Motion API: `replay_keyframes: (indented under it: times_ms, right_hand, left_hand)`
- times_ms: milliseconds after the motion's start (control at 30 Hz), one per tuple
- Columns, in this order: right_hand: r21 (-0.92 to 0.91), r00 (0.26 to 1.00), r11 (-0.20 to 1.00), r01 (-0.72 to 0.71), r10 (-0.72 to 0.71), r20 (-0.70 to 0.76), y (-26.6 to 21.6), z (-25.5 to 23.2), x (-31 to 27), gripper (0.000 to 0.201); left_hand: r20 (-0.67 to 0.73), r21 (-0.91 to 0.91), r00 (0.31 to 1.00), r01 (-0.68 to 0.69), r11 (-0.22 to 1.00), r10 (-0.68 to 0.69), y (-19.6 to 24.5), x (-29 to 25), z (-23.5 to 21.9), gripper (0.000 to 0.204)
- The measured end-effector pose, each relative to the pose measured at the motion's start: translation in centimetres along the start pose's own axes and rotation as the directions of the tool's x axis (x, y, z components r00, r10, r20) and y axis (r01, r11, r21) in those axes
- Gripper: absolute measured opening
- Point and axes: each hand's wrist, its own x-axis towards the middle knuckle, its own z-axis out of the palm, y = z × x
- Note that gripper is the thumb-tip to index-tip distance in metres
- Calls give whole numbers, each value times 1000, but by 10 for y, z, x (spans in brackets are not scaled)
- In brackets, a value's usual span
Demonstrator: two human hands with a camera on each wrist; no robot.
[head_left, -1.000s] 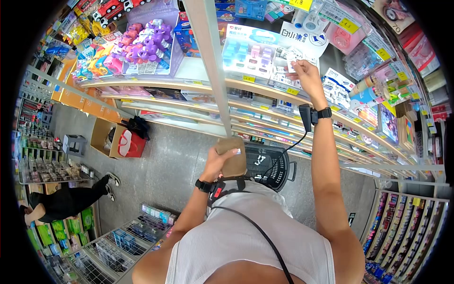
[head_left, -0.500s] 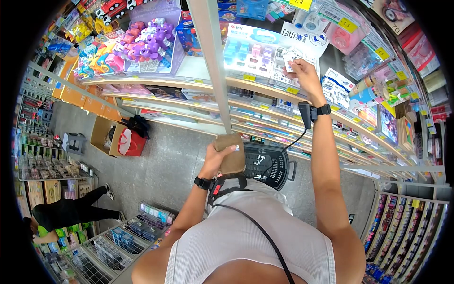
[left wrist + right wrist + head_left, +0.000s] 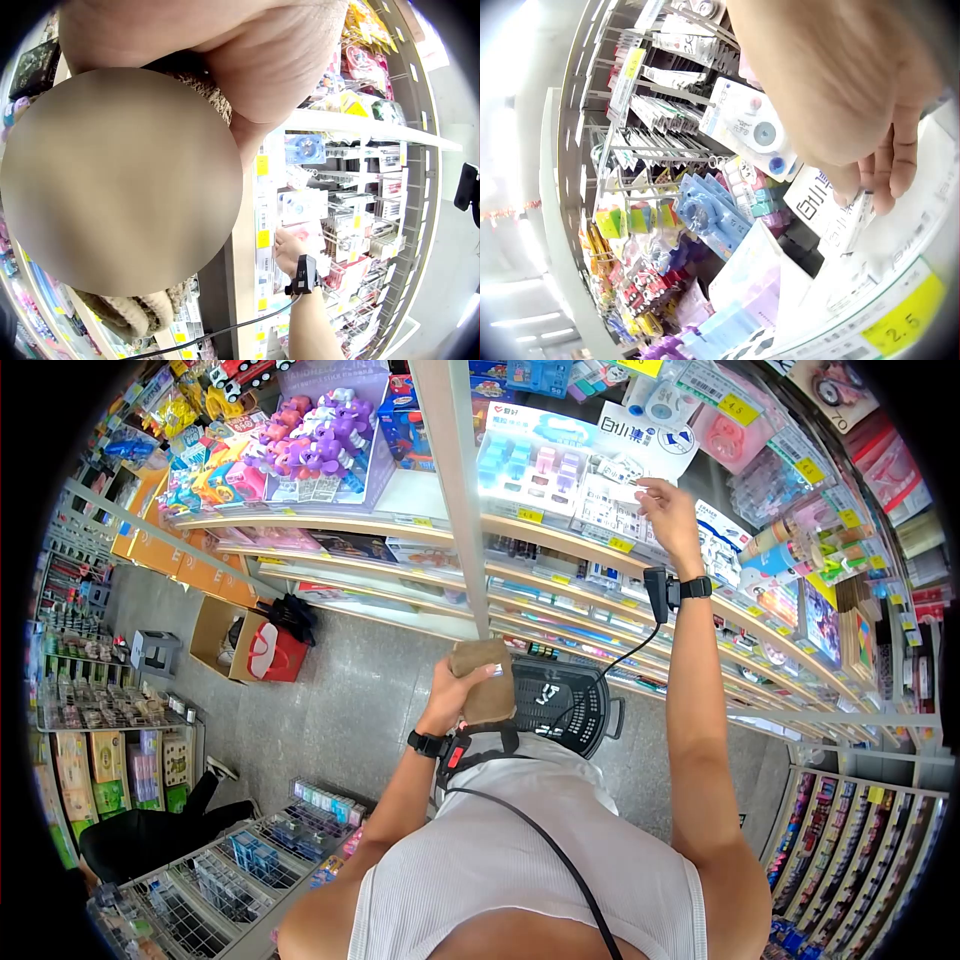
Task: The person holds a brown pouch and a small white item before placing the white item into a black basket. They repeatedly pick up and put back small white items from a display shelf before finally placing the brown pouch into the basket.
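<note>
A person in a white ribbed vest [image 3: 540,850] stands before a shop shelf [image 3: 575,542], both arms reaching forward.

The right hand [image 3: 670,520] is over the shelf, its fingers bent down towards small white packets with black print [image 3: 603,510], which lie in rows just to the left of the fingertips. In the right wrist view, one small white printed packet [image 3: 844,225] is right at those fingertips, but I cannot tell whether they pinch it or only lie against it. Just beyond the fingers stands a white display card with bold black Chinese characters [image 3: 655,448]. Further left of them is a white display box of pale blue, pink and lilac blocks [image 3: 528,468]. To their right sits a blue-and-white box [image 3: 722,532]. Below them, on the shelf edge, is a yellow price label reading 2.5 [image 3: 902,319].

The left hand [image 3: 445,698], low in front of the body, grips a brown, soft-looking, rectangular bundle [image 3: 488,702], with the thumb laid across its top. The left wrist view shows thick textured folds at the bundle's edge; most of it is blurred. Just right of these fingers, lower down, is a black slatted plastic basket [image 3: 590,728]. Well to their left, on grey floor, stands a red bag [image 3: 280,658] beside an open cardboard box [image 3: 212,640].
</note>
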Motion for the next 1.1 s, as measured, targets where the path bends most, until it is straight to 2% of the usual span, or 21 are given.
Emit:
replay_keyframes:
  times_ms: [67,233,300,400,533,700,800,1033,1100]
  right_hand:
    - [-102,980,995,-13,-8,-198,-2,-5,-2,19]
    - [-177,976,976,-125,89,-197,-6,-12,-9,18]
    - [-160,985,977,-142,124,-116,-2,-10,-8,18]
    - [-86,981,979,-185,179,-74,0,-10,-9,19]
    - [-74,978,976,-205,201,-56,3,-9,-14,22]
    - [-280,986,957,-81,36,-162,14,2,-16,28]
    - [-308,985,951,-39,-14,-171,13,5,-18,28]
    - [-348,995,938,-6,-28,-93,10,3,-23,24]
    - [-458,974,886,79,-166,-155,10,3,-27,22]
  left_hand:
    - [-1,2,1000,-12,1000,12,-1,-2,-2,42]
    - [-25,13,1000,-5,1000,6,2,-11,-1,39]
    - [-20,31,1000,-10,999,10,0,-11,-1,39]
    - [-29,32,999,-12,999,13,0,-13,1,39]
    - [-36,32,999,4,999,-3,-2,-16,-2,40]
    - [-35,39,999,23,999,-21,-1,-18,-1,41]
    - [-39,44,999,6,999,-4,-4,-18,0,40]
    - [-49,34,999,-7,999,8,-6,-19,1,38]
    - [-49,23,999,2,1000,0,-6,-20,-1,37]
